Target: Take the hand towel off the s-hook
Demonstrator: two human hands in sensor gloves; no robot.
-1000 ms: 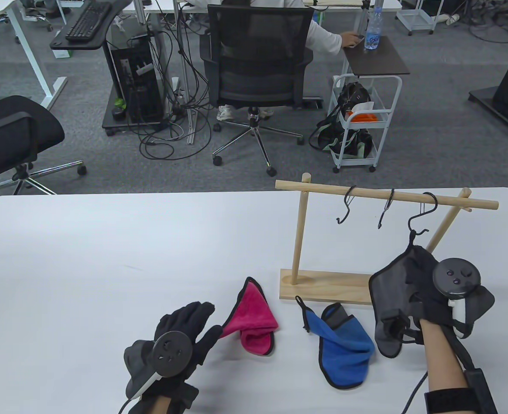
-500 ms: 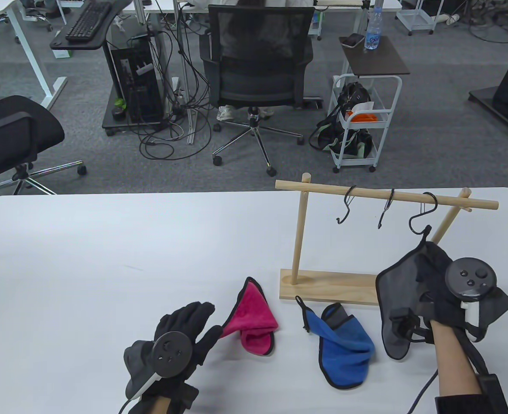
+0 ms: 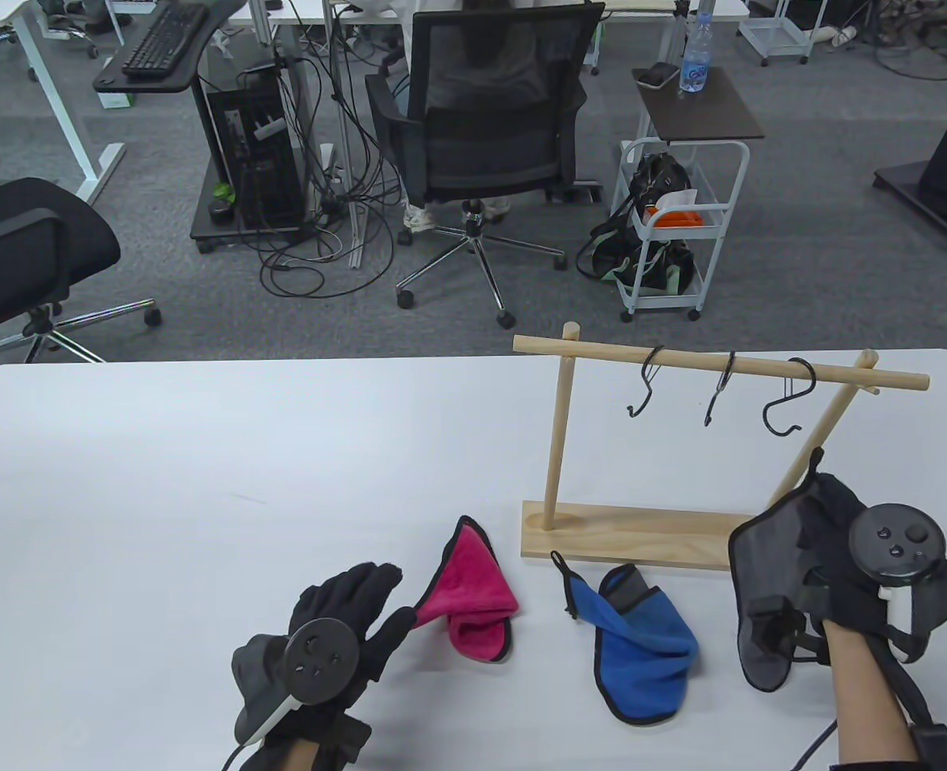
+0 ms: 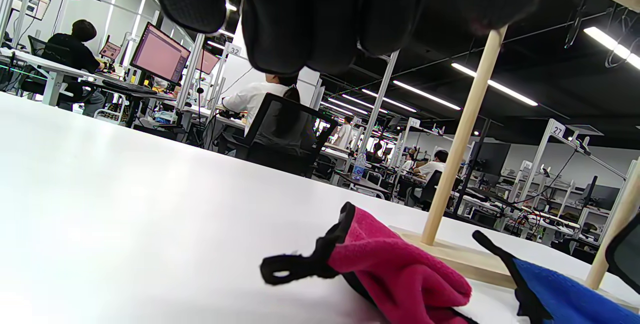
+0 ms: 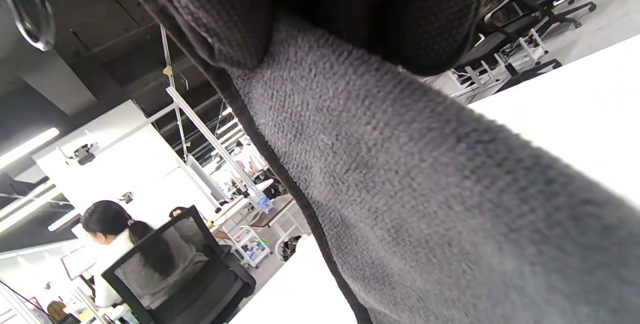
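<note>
My right hand [image 3: 830, 522] grips a grey hand towel [image 3: 766, 578] near its top corner and holds it up in front of the wooden rack [image 3: 602, 348]. The towel's black loop [image 3: 817, 462] is off the rightmost black S-hook [image 3: 786, 405], below and to the right of it. That hook hangs bare on the rail. In the right wrist view my fingers [image 5: 225, 14] pinch the grey towel [image 5: 425, 189], with the hook [image 5: 30, 14] at the top left. My left hand [image 3: 353, 602] lies open with fingers stretched out, beside a pink towel [image 3: 473, 594].
A blue towel [image 3: 642, 650] lies in front of the rack's base [image 3: 618, 538]. Two more bare S-hooks [image 3: 646, 389] hang on the rail. The left wrist view shows the pink towel [image 4: 400, 269], the blue towel [image 4: 560, 294] and a rack post [image 4: 462, 139].
The grey towel's loop has come off the rightmost S-hook. My right hand has moved right and toward me with the towel. The left hand has not moved.
</note>
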